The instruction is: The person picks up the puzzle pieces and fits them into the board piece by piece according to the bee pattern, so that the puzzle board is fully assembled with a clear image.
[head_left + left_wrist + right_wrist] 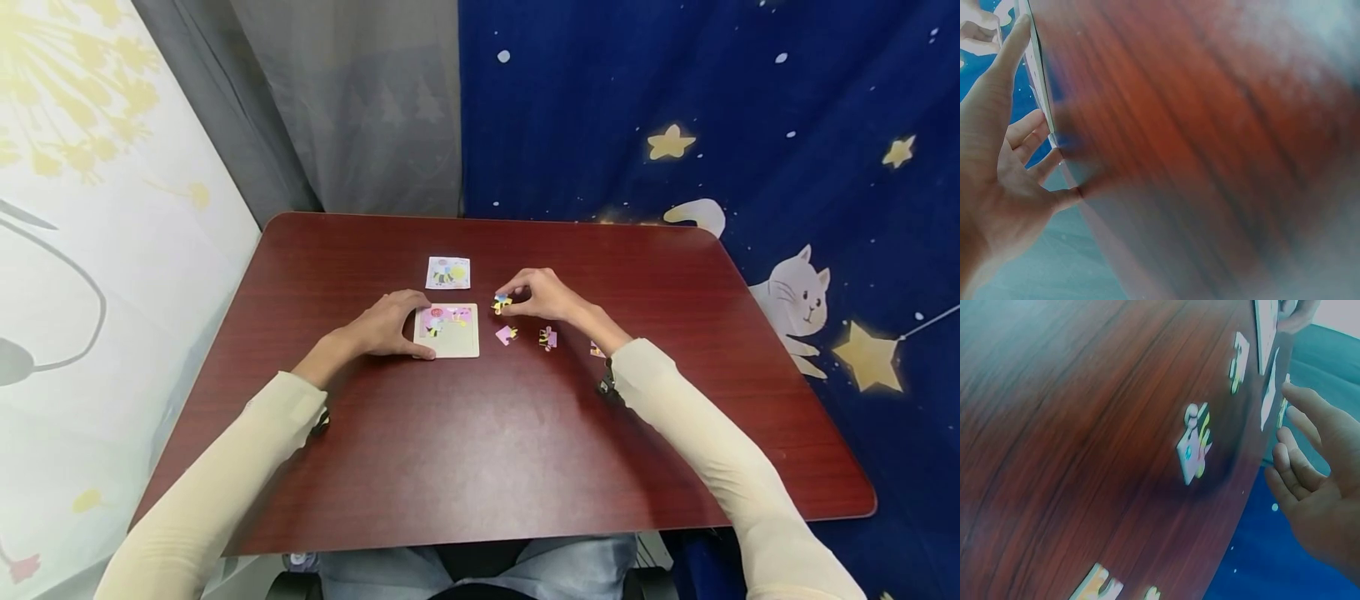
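A light puzzle board (457, 345) lies on the table with several joined pink and bee-patterned pieces in its upper part. My left hand (388, 323) holds the board from its left side, the thumb along the lower edge and the fingers by the upper edge. Just right of the board, my right hand (547, 294) pinches a blue and yellow puzzle piece (498, 307) between thumb and fingertips. Below that hand lie a pink puzzle piece (506, 335) and a bee-patterned puzzle piece (548, 337). Another puzzle piece (597, 350) is partly hidden by the right wrist.
Behind the board lies a picture card (448, 273) with a bee on it. The reddish-brown table (465, 450) has rounded corners. A blue starry curtain (570, 117) and a grey curtain (360, 108) hang beyond its far edge.
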The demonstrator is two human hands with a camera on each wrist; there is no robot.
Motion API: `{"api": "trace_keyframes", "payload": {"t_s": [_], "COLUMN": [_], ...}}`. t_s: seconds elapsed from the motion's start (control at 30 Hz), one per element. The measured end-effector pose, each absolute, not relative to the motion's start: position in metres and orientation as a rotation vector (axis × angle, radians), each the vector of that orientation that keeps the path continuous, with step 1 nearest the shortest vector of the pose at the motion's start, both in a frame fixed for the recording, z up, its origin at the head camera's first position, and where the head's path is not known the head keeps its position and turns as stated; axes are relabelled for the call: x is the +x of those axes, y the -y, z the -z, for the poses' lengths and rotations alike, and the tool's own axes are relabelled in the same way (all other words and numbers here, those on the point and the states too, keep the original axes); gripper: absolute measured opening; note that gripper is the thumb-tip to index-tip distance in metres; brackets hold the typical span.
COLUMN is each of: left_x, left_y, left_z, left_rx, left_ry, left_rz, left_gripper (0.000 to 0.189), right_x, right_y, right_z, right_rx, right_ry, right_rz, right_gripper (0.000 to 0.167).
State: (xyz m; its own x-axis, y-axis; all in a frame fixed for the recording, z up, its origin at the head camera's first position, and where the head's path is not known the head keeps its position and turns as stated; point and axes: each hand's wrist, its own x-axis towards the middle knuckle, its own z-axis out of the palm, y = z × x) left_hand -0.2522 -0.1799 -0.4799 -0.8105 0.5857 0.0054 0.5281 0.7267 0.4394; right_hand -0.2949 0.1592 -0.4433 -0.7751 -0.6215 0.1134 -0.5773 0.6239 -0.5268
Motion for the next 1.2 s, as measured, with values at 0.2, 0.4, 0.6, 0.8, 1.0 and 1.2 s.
{"api": "trace_keyframes", "payload": {"t_s": [0.2, 0.4, 0.6, 0.8, 1.0, 1.2], "left_x": [-0.251, -0.251, -0.252, -0.254, -0.254, -0.254], "left_y": [0.180, 0.181, 0.181, 0.181, 0.181, 0.181], "left_z": [0.480, 0.480, 0.479, 0.480, 0.479, 0.480], "left_rx": [0.907, 0.881, 0.870, 0.893, 0.906, 0.912], "left_ry": [-2.790, -2.789, -2.783, -2.782, -2.781, -2.781], "left_rz": [-0.660, -0.655, -0.649, -0.643, -0.643, -0.647], "left_gripper": [0.101, 0.099, 0.100, 0.100, 0.100, 0.100], "right_x": [-0.294, -0.292, -0.289, -0.288, -0.288, -0.288], "right_y": [-0.144, -0.131, -0.118, -0.107, -0.097, -0.089], "right_z": [0.444, 0.446, 0.446, 0.450, 0.453, 0.455], "right_rx": [-1.054, -1.090, -1.122, -1.157, -1.178, -1.223], "right_ry": [-2.733, -2.695, -2.683, -2.669, -2.630, -2.624], "right_rz": [0.851, 0.849, 0.816, 0.782, 0.798, 0.765], "right_gripper": [0.033, 0.032, 0.032, 0.033, 0.031, 0.030]}}
